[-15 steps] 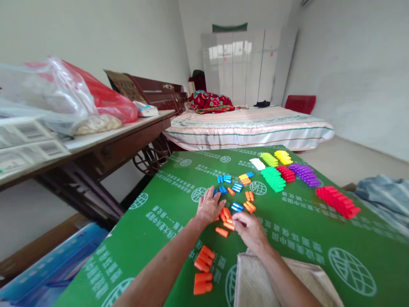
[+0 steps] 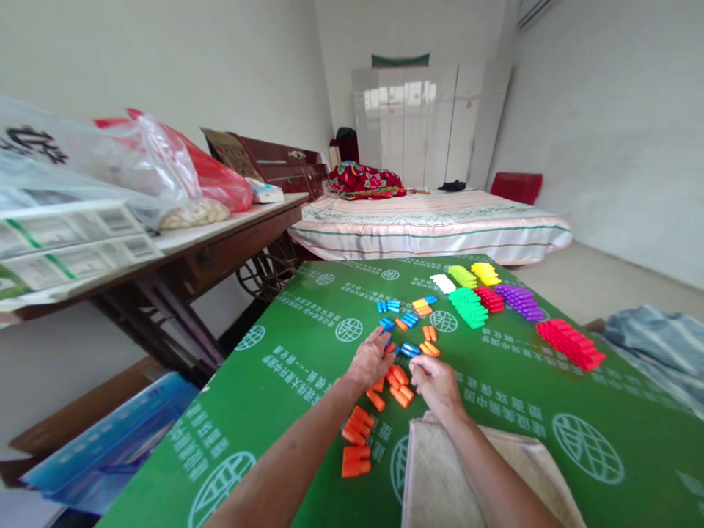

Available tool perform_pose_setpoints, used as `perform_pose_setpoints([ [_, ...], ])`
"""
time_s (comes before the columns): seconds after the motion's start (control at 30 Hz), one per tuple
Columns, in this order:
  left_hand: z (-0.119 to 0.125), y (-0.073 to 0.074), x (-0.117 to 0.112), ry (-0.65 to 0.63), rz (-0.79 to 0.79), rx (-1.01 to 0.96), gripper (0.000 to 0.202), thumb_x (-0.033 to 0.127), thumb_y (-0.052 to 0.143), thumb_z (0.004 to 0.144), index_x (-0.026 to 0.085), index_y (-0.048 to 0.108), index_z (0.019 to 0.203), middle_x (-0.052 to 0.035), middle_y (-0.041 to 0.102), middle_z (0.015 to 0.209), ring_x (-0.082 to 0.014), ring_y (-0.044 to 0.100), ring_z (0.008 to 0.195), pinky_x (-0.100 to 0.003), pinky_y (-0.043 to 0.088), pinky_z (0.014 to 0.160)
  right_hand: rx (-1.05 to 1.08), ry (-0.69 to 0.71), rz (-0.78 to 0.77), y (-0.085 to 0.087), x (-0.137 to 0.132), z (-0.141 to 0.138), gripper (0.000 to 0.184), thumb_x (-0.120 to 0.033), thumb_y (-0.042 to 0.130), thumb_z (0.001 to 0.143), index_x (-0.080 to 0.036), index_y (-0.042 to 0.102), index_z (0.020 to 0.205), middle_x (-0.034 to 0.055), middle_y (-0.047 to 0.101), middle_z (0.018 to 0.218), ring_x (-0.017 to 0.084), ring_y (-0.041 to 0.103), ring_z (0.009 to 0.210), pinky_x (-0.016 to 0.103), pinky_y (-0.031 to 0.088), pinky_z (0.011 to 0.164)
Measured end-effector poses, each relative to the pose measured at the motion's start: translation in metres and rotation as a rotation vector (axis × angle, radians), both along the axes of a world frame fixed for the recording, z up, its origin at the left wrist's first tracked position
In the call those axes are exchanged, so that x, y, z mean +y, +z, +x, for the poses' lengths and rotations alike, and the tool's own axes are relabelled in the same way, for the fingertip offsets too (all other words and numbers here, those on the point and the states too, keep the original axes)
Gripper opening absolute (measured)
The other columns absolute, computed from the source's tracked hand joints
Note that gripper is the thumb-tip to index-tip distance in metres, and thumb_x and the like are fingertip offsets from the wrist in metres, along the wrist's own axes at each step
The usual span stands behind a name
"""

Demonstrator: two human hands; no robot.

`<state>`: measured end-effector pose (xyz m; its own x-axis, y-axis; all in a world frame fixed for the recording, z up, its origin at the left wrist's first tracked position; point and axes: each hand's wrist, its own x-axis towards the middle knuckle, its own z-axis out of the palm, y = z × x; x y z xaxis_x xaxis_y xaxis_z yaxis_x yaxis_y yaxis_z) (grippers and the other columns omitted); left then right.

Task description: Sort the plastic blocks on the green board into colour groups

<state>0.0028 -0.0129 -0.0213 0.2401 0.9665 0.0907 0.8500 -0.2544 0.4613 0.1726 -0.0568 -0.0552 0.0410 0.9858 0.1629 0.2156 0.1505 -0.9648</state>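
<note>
My left hand (image 2: 374, 361) lies palm down over the small plastic building pieces, its fingers stretched forward onto blue pieces (image 2: 386, 323) and partly hiding blue and orange ones. My right hand (image 2: 438, 383) is closed, its fingers curled beside a blue piece (image 2: 410, 350); whatever is in its fingertips, if anything, is hidden. Just below the hands lie loose orange pieces (image 2: 402, 397). Nearer to me, more orange pieces (image 2: 357, 461) sit grouped in a short column. Beyond the hands are other blue pieces (image 2: 393, 306) and orange pieces (image 2: 430, 334).
Sorted blocks of green (image 2: 468, 308), purple (image 2: 518, 302) and pinkish-red (image 2: 570, 345) pieces stand at the green table's (image 2: 297, 345) right. A beige cloth (image 2: 434, 477) lies under my right forearm. A side table with bags (image 2: 214, 176) is left; a bed (image 2: 429, 220) stands behind.
My left hand has slid slightly forward and right over the pieces. My right hand has drawn away from the orange pieces toward the blue one. Some orange pieces lie differently. The view has shifted slightly.
</note>
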Motion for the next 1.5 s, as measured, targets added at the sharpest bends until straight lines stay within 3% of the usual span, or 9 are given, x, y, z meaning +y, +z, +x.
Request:
perform_pose_setpoints([
  [0.23, -0.021, -0.003, -0.007, 0.008, 0.012, -0.024, 0.048, 0.038, 0.060, 0.088, 0.018, 0.048, 0.130, -0.0139, 0.038, 0.147, -0.0309, 0.035, 0.137, -0.059, 0.032, 0.113, -0.043, 0.038, 0.012, -0.007, 0.004, 0.002, 0.022, -0.035, 0.051, 0.074, -0.021, 0.068, 0.074, -0.0021, 0.058, 0.055, 0.013, 0.051, 0.051, 0.022, 0.042, 0.049],
  [0.57, -0.017, 0.005, -0.025, -0.076, -0.006, -0.017, 0.044, 0.039, 0.057, 0.090, 0.019, 0.050, 0.128, -0.0122, 0.051, 0.135, -0.0265, 0.047, 0.127, -0.055, 0.037, 0.111, -0.025, 0.050, 0.006, -0.009, 0.007, 0.002, 0.025, -0.040, 0.052, 0.072, -0.022, 0.069, 0.076, -0.0015, 0.060, 0.057, 0.015, 0.056, 0.054, 0.024, 0.045, 0.050],
  [0.83, -0.018, 0.006, -0.033, 0.078, 0.021, 0.003, 0.044, 0.035, 0.060, 0.088, 0.016, 0.050, 0.126, -0.0112, 0.056, 0.124, -0.0252, 0.054, 0.116, -0.052, 0.045, 0.103, -0.009, 0.056, -0.001, -0.003, 0.006, 0.004, 0.027, -0.042, 0.052, 0.069, -0.022, 0.068, 0.077, -0.0003, 0.062, 0.059, 0.016, 0.057, 0.055, 0.025, 0.046, 0.051],
  [1.0, -0.018, 0.008, -0.037, 0.157, 0.027, -0.024, 0.034, 0.034, 0.062, 0.087, 0.016, 0.056, 0.115, -0.0088, 0.060, 0.115, -0.0235, 0.056, 0.112, -0.049, 0.047, 0.100, 0.023, 0.068, -0.010, -0.007, 0.007, 0.003, 0.026, -0.041, 0.053, 0.070, -0.021, 0.068, 0.078, -0.0006, 0.063, 0.060, 0.015, 0.057, 0.055, 0.024, 0.045, 0.050],
  [1.27, -0.025, 0.009, -0.035, 0.147, -0.026, -0.233, 0.029, 0.032, 0.063, 0.086, 0.015, 0.060, 0.109, -0.0069, 0.063, 0.110, -0.0206, 0.060, 0.102, -0.046, 0.050, 0.097, 0.035, 0.065, -0.029, -0.010, 0.007, 0.004, 0.024, -0.039, 0.055, 0.071, -0.020, 0.069, 0.079, -0.0018, 0.062, 0.058, 0.013, 0.053, 0.050, 0.024, 0.044, 0.050],
  [1.5, -0.028, -0.001, -0.027, 0.161, -0.051, -0.466, 0.035, 0.026, 0.065, 0.085, 0.015, 0.056, 0.117, -0.0086, 0.061, 0.117, -0.0227, 0.058, 0.110, -0.048, 0.050, 0.099, 0.043, 0.064, -0.008, -0.009, 0.009, 0.002, 0.023, -0.037, 0.053, 0.072, -0.021, 0.068, 0.079, -0.0017, 0.063, 0.059, 0.013, 0.054, 0.050, 0.023, 0.043, 0.049],
])
